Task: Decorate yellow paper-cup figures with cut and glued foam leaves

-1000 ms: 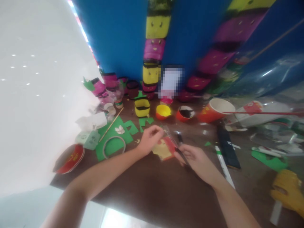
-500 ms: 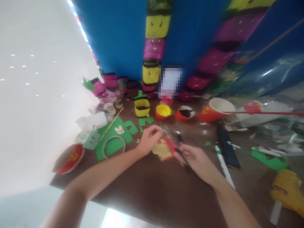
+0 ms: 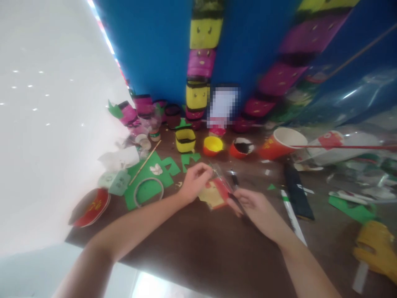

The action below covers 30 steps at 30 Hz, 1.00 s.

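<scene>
My right hand is closed around the dark handle of scissors, whose pale blades point up and to the left. My left hand is closed in a pinch by the blade tips. What sits between its fingertips is too small and blurred to name. Beneath and between both hands lies a red and yellowish piece of paper on the dark table. Just beyond the hands stand a small yellow-lined bowl and another with dark paint inside.
Green sheets with a tape ring and a thin stick lie left. A yellow pot stands behind. On the right are a paper cup, a marker, a dark strip and a yellow glue gun.
</scene>
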{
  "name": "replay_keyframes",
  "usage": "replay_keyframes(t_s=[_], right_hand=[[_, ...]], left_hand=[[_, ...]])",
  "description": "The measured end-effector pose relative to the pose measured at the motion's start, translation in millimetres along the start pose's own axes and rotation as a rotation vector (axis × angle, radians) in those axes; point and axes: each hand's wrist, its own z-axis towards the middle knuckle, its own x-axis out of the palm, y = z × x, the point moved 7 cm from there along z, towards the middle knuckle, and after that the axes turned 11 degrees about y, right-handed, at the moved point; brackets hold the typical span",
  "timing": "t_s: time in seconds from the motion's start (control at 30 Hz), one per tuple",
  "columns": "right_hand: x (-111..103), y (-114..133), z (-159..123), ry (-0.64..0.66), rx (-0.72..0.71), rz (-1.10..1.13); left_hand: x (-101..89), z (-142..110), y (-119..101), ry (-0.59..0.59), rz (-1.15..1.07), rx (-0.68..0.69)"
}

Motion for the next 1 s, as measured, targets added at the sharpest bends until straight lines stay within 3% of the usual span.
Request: replay_keyframes(t_s=[1.0], right_hand=[[-2.7, 2.8, -0.3, -0.033, -0.002, -0.025]], left_hand=[[1.5, -0.1, -1.2, 0.004, -0.016, -0.026]])
